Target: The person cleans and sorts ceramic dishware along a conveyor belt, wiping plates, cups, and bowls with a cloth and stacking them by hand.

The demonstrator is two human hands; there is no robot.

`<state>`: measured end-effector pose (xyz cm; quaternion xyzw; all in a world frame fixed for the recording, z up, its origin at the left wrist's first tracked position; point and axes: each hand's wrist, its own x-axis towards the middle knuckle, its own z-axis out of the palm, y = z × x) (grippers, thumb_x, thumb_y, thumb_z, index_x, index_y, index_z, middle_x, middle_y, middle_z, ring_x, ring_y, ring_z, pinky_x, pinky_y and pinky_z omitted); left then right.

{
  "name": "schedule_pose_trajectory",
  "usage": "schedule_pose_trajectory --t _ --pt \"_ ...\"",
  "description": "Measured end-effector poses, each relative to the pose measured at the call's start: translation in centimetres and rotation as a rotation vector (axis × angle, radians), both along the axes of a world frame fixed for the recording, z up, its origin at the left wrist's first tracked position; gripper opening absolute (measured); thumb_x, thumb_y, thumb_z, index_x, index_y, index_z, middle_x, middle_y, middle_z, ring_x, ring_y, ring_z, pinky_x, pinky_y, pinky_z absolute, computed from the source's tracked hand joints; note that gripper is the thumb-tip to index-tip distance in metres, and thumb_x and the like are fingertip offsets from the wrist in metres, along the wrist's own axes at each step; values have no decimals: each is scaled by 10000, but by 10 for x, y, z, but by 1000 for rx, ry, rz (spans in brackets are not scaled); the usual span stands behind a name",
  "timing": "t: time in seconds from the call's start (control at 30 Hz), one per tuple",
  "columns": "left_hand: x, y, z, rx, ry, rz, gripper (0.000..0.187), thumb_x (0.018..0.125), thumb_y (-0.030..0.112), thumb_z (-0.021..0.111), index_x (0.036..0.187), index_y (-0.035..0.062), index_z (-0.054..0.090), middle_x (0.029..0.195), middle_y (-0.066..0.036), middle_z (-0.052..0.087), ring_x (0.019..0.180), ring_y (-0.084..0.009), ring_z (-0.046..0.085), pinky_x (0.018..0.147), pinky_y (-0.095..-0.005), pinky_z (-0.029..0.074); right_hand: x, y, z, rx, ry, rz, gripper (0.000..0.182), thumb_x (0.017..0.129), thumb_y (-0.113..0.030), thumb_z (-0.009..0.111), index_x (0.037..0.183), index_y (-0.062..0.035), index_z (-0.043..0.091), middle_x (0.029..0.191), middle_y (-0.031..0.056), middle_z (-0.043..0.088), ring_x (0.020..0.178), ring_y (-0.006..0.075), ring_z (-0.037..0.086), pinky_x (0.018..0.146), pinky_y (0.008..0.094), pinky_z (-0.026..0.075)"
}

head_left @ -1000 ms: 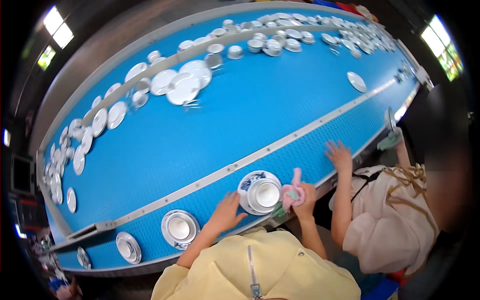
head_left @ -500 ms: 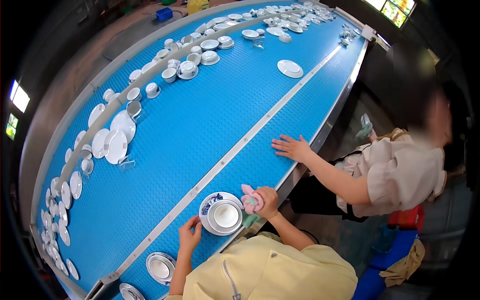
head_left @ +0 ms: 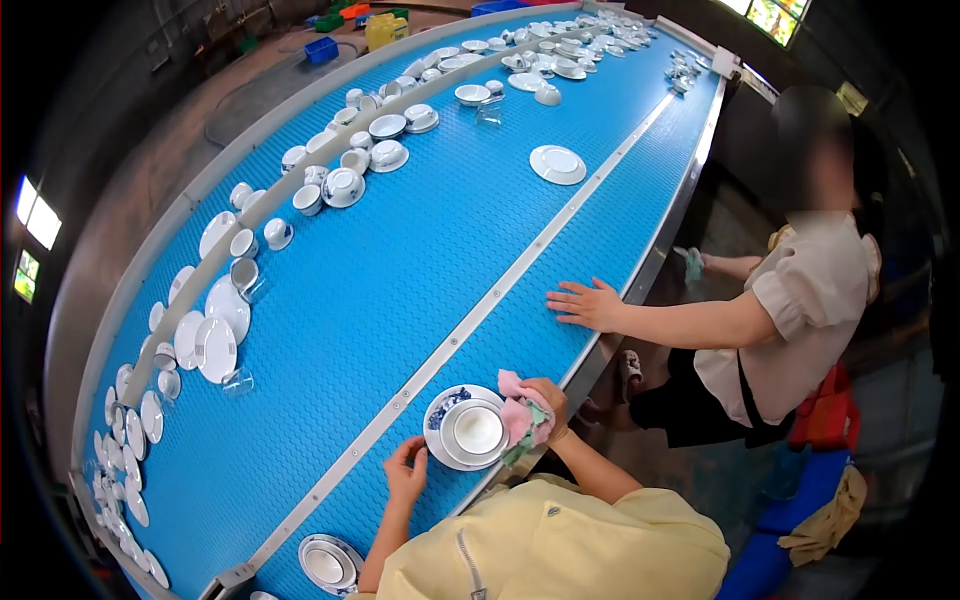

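Observation:
Close in front of the yellow clothing, a nested stack of white dishes (head_left: 478,430) rests on a plate with a blue floral rim (head_left: 447,408). My right hand (head_left: 548,408) is closed round a pink and green cloth (head_left: 522,415), beside the stack's right edge. My left hand (head_left: 406,468) is by the plate's lower left edge, its thumb and fingers curled and apart, holding nothing that shows. Another nested set of dishes (head_left: 328,563) lies on the blue belt (head_left: 400,300) at the bottom left.
A co-worker (head_left: 790,330) stands at the right, one hand (head_left: 590,305) flat on the belt. A metal divider strip (head_left: 455,341) runs along it. White plates (head_left: 216,348) and bowls (head_left: 343,187) line the far side. A lone plate (head_left: 557,165) lies near the strip.
The nearby stack and both my hands appear farther right. Dishes across the belt have shifted down and left in view. The co-worker stands more upright.

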<state>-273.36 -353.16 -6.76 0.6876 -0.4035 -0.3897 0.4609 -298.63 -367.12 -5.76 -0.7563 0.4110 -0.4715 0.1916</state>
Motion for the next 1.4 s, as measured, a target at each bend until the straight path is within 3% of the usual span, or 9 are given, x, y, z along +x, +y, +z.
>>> schedule_pose_trajectory --t 0.13,0.2,0.6,0.93,1.0,1.2,1.3,1.37,1.4 --pt "-26 -18 -26 -111 -52 111 170 823 -9 493 924 -34 626 838 -99 659 717 -135 621 658 -247 492 -17 -27 -7 14 66 -22 208 656 -79 619 862 -57 612 849 99 612 740 278 599 621 334 487" --pt "-39 -28 -23 -238 -217 152 180 817 -25 473 914 -35 625 843 -106 660 687 -131 613 633 -240 487 -27 -40 -11 22 73 -40 216 658 -88 613 872 -65 603 859 84 614 748 276 600 626 336 489" --pt "-75 -77 -42 -194 -105 217 163 817 -20 458 860 -37 614 844 -115 662 638 -116 575 607 -241 473 -78 -128 -37 47 86 -91 213 688 -93 589 901 -90 601 906 55 619 806 255 604 646 321 496" --pt "-101 -107 -45 -131 -28 401 144 832 1 459 822 -21 601 735 -74 631 618 -108 569 579 -231 475 -121 -176 -26 -5 111 -11 296 673 -252 627 913 -80 605 939 95 609 821 298 597 687 352 491" --pt "-103 -113 -54 -134 -135 388 138 839 6 458 809 -11 592 715 -71 616 623 -107 572 568 -230 477 -129 -186 -29 15 94 -3 309 672 -255 635 921 -74 605 936 92 608 814 299 595 685 349 491" --pt "-106 -137 -50 -57 -92 714 95 860 56 495 826 3 566 672 -48 590 586 -99 549 521 -215 436 -154 -214 -14 -6 150 32 372 670 -260 647 976 -63 567 938 83 600 791 278 597 652 344 489" --pt "-121 -158 -39 121 -181 676 111 867 67 499 842 -14 571 670 -57 585 597 -94 542 518 -224 428 -171 -227 -3 -24 164 32 350 677 -227 633 980 -65 566 923 81 595 791 277 594 659 346 487" --pt "-128 -171 -55 -105 -542 630 123 863 69 511 859 -37 574 665 -63 578 573 -94 531 500 -236 421 -180 -236 5 48 154 109 338 676 -210 625 980 -74 570 921 77 592 795 278 589 663 347 485" --pt "-134 -183 -54 -115 -528 599 123 863 69 511 859 -37 574 665 -63 578 573 -94 531 500 -236 421 -186 -240 8 47 164 75 338 676 -210 625 980 -74 570 921 77 592 795 278 589 663 347 485"
